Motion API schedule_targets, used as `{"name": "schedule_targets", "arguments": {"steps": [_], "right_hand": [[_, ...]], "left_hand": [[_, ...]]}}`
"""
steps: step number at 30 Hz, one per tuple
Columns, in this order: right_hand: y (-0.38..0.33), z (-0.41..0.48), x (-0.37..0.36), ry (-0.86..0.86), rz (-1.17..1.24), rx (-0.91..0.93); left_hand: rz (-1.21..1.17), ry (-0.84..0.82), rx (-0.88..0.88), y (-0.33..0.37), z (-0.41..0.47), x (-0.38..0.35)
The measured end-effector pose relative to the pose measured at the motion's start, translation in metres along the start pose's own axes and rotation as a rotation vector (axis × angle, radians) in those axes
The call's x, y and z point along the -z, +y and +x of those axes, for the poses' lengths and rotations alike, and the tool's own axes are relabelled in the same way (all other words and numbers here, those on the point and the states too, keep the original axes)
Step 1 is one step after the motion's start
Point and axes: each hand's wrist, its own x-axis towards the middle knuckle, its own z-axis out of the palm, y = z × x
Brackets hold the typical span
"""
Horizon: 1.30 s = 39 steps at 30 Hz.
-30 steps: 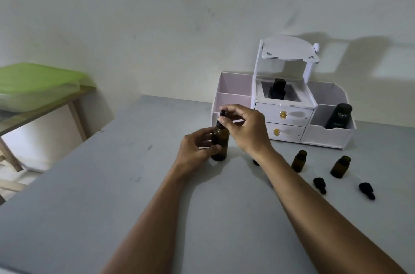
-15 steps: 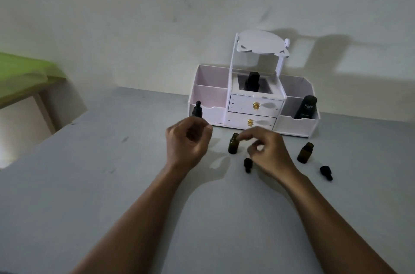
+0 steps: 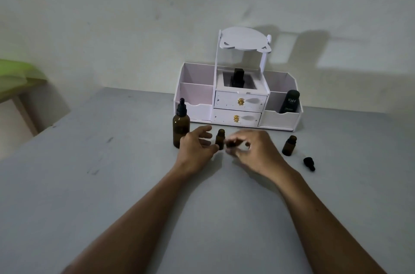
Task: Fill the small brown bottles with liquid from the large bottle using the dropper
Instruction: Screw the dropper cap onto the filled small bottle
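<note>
On the grey bench (image 3: 112,184), front of the white organizer (image 3: 238,107), your hands meet around one small brown bottle (image 3: 220,139). It stands upright, uncapped. Your left hand (image 3: 195,148) has fingers spread, thumb touching the bottle's base. Your right hand (image 3: 253,150) is just beside it, fingertips pinched on a small dark cap (image 3: 230,144); motion blur, can't tell more. Large brown bottle (image 3: 181,127) with black dropper top stands upright just left of your left hand. Second small brown bottle (image 3: 289,145) is open, upright, right of your right hand, with a loose black dropper cap (image 3: 309,163) lying near it. Black bottle (image 3: 289,102) sits in the organizer's right compartment.
</note>
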Motion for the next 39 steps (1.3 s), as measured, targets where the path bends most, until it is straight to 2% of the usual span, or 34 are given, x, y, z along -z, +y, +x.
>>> {"name": "schedule_targets", "arguments": {"steps": [3, 6, 9, 17, 24, 31, 34, 39], "right_hand": [[-0.01, 0.013, 0.002, 0.358, 0.405, -0.085], [-0.011, 0.028, -0.003, 0.504, 0.626, -0.157], [-0.005, 0.033, -0.011, 0.509, 0.678, -0.192], [0.008, 0.035, -0.024, 0.406, 0.569, -0.204], [0.009, 0.037, -0.043, 0.339, 0.265, -0.196], [0.003, 0.031, -0.045, 0.363, 0.32, -0.17], [0.003, 0.032, -0.048, 0.398, 0.272, -0.178], [0.001, 0.032, -0.051, 0.421, 0.294, -0.114]], "left_hand": [[-0.012, 0.028, 0.01, 0.002, 0.006, -0.004], [-0.001, 0.022, 0.003, 0.003, 0.012, -0.007], [0.018, 0.027, -0.014, 0.0, 0.014, -0.008], [0.039, 0.033, -0.054, 0.0, 0.012, -0.009], [0.056, 0.031, -0.105, 0.0, 0.01, -0.008], [0.059, 0.007, -0.117, -0.005, 0.013, -0.007], [0.063, 0.017, -0.128, -0.005, 0.013, -0.007], [0.064, 0.026, -0.146, -0.004, 0.011, -0.007]]}}
